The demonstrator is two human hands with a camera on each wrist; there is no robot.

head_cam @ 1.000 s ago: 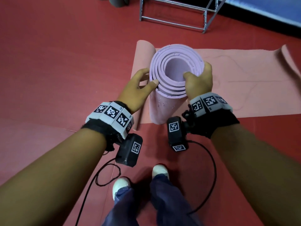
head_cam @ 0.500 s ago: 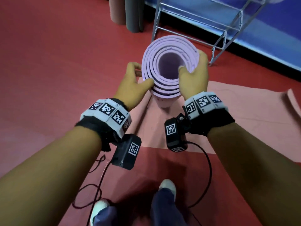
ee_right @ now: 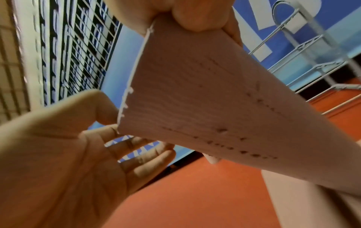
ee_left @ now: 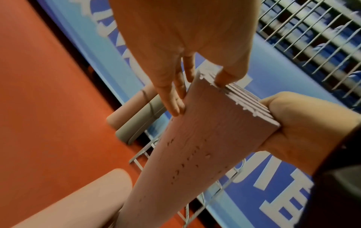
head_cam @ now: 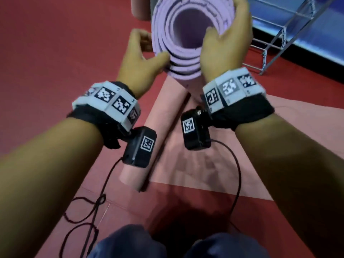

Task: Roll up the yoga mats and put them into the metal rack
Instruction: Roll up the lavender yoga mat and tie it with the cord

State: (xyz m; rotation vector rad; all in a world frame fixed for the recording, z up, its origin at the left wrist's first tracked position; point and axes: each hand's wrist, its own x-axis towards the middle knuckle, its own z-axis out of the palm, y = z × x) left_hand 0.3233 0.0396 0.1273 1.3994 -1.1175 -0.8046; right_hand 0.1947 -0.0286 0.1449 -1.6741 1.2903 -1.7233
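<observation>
A rolled purple yoga mat is held upright in the air, its open spiral end towards me. My right hand grips the roll's right rim, thumb inside the core and fingers round the outside. My left hand sits at the left rim with only its thumb on the layered end; in the left wrist view its fingers lie straight along the mat's side. The right wrist view shows the left hand spread open beside the mat. The metal rack stands just behind to the right.
A pink mat lies on the red floor beneath my arms, its left end curled into a loose roll. A pink roll and a grey roll stand by the blue wall, left of the rack. Cables trail by my feet.
The purple roll has come up off the pink mat and closer to my head. I have moved towards the rack, and the pink mat now lies below me.
</observation>
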